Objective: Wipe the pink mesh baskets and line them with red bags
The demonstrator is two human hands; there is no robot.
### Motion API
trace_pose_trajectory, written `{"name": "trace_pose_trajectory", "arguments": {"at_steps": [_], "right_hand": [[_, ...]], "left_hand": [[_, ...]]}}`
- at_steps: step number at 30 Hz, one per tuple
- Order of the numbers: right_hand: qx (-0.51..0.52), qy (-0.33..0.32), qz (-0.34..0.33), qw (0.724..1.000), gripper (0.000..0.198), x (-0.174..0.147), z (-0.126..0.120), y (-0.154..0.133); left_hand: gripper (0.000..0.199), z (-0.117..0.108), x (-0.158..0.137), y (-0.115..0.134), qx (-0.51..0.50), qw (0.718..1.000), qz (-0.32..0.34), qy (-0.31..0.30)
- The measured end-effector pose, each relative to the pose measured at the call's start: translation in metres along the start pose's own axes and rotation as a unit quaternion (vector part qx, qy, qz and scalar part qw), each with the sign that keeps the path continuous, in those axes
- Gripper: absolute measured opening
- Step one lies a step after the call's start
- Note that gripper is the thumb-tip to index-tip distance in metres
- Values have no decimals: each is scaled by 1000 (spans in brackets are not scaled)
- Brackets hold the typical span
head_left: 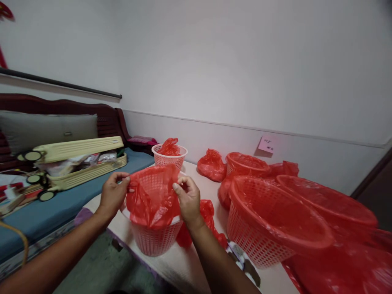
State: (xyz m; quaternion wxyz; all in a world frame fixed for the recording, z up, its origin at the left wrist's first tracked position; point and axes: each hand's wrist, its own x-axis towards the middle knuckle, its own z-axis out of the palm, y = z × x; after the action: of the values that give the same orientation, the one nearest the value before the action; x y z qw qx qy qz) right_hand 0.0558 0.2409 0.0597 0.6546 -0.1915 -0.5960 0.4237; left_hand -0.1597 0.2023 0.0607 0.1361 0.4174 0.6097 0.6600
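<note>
A thin red plastic bag is spread between my hands over a white perforated basket near the table's front edge. Part of the bag hangs down inside the basket. My left hand pinches the bag's edge at the left of the rim. On the right, my right hand pinches the other side between thumb and fingers. Another red plastic bag lies crumpled on the table, partly behind my right forearm. Behind stands a second white basket with a bunched red bag in it.
Several bag-lined baskets, including a large one, crowd the table's right side. A tied red bag sits against the wall. An open yellow suitcase lies on the blue bed at left. A pink note is on the wall.
</note>
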Motion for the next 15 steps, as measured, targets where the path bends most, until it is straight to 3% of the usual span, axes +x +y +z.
{"name": "trace_pose_trajectory", "arguments": {"at_steps": [5,9,11,15], "right_hand": [[-21,-76,-112,990,6,-8,21,-38],[-17,-193,-168,967,10,-33,34,-62],[-19,-232,-169,958,11,-48,36,-67],[11,-212,-133,968,8,-72,32,-68]], "left_hand": [[29,13,-4,11,-79,993,55,65],[22,14,-2,26,-99,985,99,96],[16,11,7,35,-111,980,115,118],[7,-2,15,54,-134,968,168,128]]}}
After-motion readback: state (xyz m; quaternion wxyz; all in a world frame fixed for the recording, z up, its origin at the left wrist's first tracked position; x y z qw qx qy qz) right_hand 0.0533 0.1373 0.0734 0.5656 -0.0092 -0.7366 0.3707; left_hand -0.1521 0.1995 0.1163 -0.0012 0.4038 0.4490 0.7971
